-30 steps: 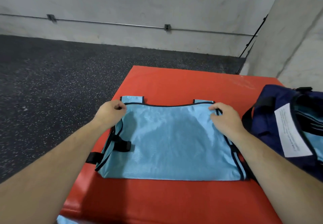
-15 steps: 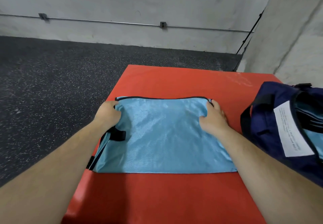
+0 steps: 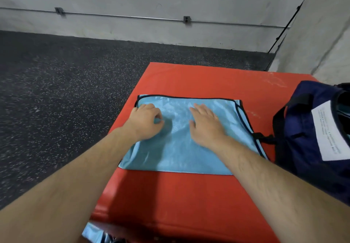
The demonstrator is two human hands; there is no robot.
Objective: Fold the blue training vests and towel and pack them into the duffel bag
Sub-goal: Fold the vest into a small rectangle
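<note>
Squarely on the red padded mat (image 3: pixel 189 195), beside the open navy fabric duffel bag (image 3: pixel 303 129), lay the folded light-blue mesh vest (image 3: pixel 180 151); the right hand (image 3: pixel 206 127) pressed it flat-fingered, the left hand (image 3: pixel 145 121) rested curled, its pinch unclear

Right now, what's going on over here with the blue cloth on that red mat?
A person is folding a light blue training vest on a red mat. The right hand lies flat on it, fingers straight. The left hand rests on it with fingers curled, though whether it pinches the cloth is unclear. A navy duffel bag stands open at the mat's right side; this vest is not yet in it.
</note>
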